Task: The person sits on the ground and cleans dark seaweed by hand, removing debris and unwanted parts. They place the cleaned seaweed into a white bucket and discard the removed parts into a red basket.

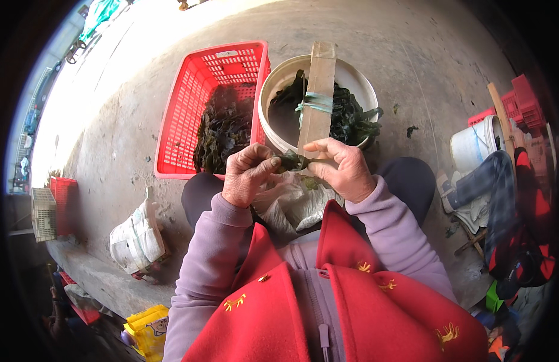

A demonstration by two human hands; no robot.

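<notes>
My left hand [251, 174] pinches one end of a small knotted strip of dark green seaweed [292, 161] between thumb and fingers. On its other side, my right hand [342, 169] holds a thin stem-like end of the strip. Both hands are just in front of a wooden board [320, 118] that lies across a round white tub [265, 118], with pale green twine [318, 102] wound round it. Dark green seaweed [349, 118] fills part of the tub and hangs over its right rim. A crumpled whitish plastic sheet [292, 203] lies between my knees.
A red plastic basket [170, 135] with dark seaweed [225, 126] stands left of the tub. A wrapped white bundle [137, 240] sits at the left. At the right are a white bucket [471, 145] and another person's leg [480, 185]. Seaweed scraps [411, 131] dot the concrete floor.
</notes>
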